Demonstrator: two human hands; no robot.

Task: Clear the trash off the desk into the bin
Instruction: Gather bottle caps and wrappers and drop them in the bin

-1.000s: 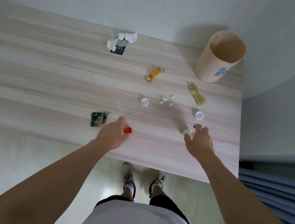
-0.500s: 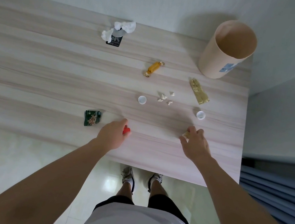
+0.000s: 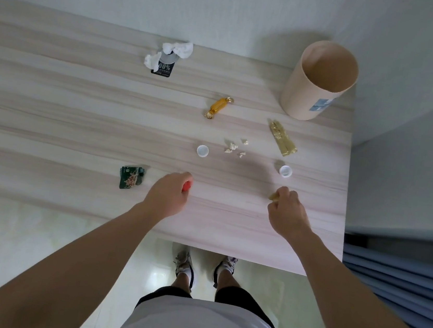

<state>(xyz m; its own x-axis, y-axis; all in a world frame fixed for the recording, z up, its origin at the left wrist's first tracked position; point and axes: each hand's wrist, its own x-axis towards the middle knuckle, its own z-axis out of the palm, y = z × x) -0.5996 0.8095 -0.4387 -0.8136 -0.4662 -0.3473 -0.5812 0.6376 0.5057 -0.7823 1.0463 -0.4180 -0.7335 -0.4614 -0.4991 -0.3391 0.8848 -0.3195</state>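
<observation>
My left hand [image 3: 169,195] is closed around a red bottle cap [image 3: 187,185] near the desk's front edge. My right hand [image 3: 287,213] pinches a small pale scrap [image 3: 273,196], mostly hidden by the fingers. The tan cylindrical bin [image 3: 319,79] stands upright at the back right corner. Loose trash lies between: two white caps [image 3: 202,151] [image 3: 285,171], small paper crumbs [image 3: 235,147], an amber candy wrapper [image 3: 218,107], a gold wrapper [image 3: 282,141], a green packet [image 3: 131,177], and crumpled tissue with a dark packet [image 3: 168,57] at the back.
The light wood desk [image 3: 53,105] ends at a wall behind and a right edge just past the bin. Blue fabric [image 3: 398,270] hangs low to the right. My feet stand on pale floor tiles under the front edge.
My left hand has closed over the red cap. My right hand's fingers have drawn together on the pale scrap and pulled slightly toward me.
</observation>
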